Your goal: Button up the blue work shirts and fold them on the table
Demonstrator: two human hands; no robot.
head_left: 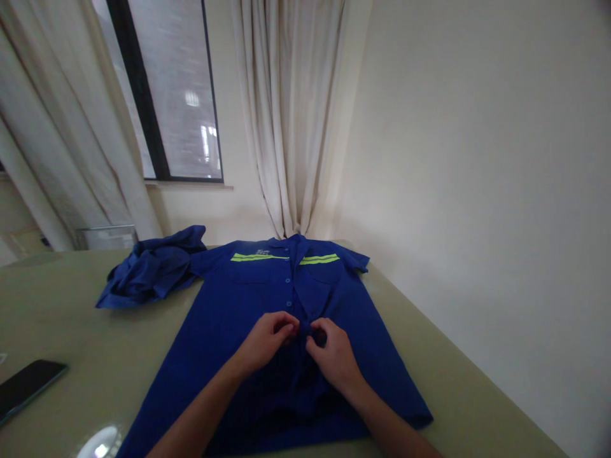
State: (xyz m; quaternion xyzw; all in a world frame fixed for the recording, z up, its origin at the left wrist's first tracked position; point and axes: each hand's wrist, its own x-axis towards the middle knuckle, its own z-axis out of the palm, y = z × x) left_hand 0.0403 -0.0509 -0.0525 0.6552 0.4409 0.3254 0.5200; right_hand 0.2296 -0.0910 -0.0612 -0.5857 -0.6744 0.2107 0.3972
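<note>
Both the left hand point(267, 340) and the right hand point(331, 353) have a narrow pinching grip on the button placket of the blue short-sleeved work shirt point(229, 343) lying flat, front up, on the beige tabletop point(62, 318).

Phone point(26, 386) partly beyond left edge

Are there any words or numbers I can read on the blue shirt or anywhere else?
No text here can be read.
Blue shirt: a small pale print sits above the yellow-green stripe on the chest, too small and blurred to read.
Phone: dark screen, nothing showing.
Crumpled blue garment, wall, curtains: no writing visible.
The left hand and right hand pinch the shirt's front.
</note>
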